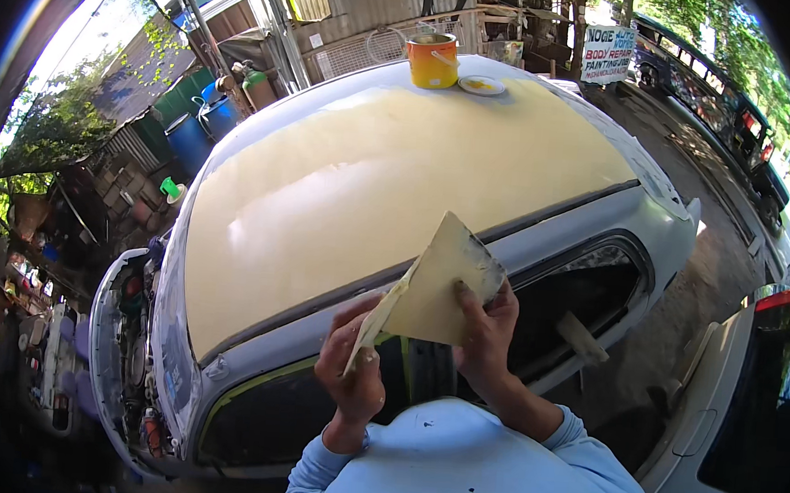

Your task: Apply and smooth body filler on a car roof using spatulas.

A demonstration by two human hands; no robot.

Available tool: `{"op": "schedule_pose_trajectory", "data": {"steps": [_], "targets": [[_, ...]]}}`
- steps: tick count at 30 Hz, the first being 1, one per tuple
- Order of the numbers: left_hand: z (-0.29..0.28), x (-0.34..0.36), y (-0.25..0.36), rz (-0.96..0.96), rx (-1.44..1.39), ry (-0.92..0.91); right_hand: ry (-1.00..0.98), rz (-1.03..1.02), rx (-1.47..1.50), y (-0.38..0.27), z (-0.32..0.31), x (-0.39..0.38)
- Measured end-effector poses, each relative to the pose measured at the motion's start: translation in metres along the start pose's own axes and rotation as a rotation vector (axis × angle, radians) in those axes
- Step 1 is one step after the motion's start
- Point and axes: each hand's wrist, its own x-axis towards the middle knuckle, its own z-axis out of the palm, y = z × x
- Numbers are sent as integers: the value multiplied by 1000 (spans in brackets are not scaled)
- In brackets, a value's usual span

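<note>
My left hand (352, 372) is closed on a thin putty spreader (377, 317), seen nearly edge-on and smeared with cream filler. In my right hand (488, 334) is a flat, squarish putty board (439, 291), its face coated pale yellow and its far-right edge stained grey. The spreader's edge meets the board's left side. Both hands are in front of my chest, above the near edge of a car roof (353, 198) covered with pale yellow filler. A yellow and orange can (432, 63) stands on the roof's far side, beside a round lid (482, 86) with yellow filler on it.
The grey car body has dark side windows (301, 405) and an open engine bay (136, 347) at left. Another light-coloured vehicle (711, 443) is close at right. Blue drums (188, 140), a painted sign (608, 55) and a parked dark vehicle (712, 95) are farther off.
</note>
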Motion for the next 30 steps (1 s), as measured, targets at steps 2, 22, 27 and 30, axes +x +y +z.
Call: {"op": "schedule_pose_trajectory", "data": {"steps": [2, 22, 27, 30], "targets": [[7, 2, 9, -79, -235, 36, -39, -68, 38, 2, 2, -2], [-11, 133, 36, 479, 962, -852, -309, -164, -506, -36, 16, 53], [1, 155, 6, 462, 880, -1034, -20, -462, -924, -18, -24, 88], [-4, 215, -67, 245, 751, -931, 268, -841, -1516, -22, -84, 123]]}}
